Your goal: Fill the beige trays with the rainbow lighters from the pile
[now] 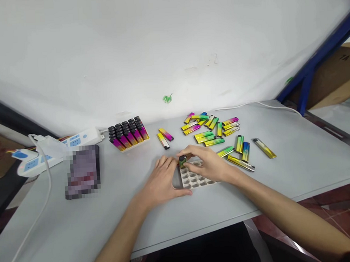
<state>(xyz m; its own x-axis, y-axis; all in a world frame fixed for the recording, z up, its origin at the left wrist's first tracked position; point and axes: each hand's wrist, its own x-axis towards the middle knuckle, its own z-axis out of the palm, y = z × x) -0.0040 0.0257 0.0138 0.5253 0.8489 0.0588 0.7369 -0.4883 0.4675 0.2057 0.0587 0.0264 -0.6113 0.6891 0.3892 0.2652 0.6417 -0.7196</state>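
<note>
A person's right hand (208, 164) pinches a green lighter (182, 161) with a black top between thumb and fingers, holding it upright over the far left corner of a pale perforated tray (196, 180) on a grey table (314, 174). Whether its base sits in a hole cannot be told from this view. The left hand (162, 180), half open with fingers curved, rests beside the tray's left edge, fingertips close to the lighter and thumb at the tray's near corner, with no visible grip on anything. Beyond the right hand, a spread of loose lighters (219, 134) in yellow, green and blue gradients lies across the table, the closest just beside its fingers. Two more lighters (165, 137) lie farther off, between that spread and a full tray (146, 144) of upright magenta-and-yellow lighters near the far edge. To the far left sit a white power strip (57, 148) and a pixelated, unreadable object (82, 172). A white cable (250, 104) runs along the far right edge, below a white wall (128, 51) and a blue frame (308, 75).
</note>
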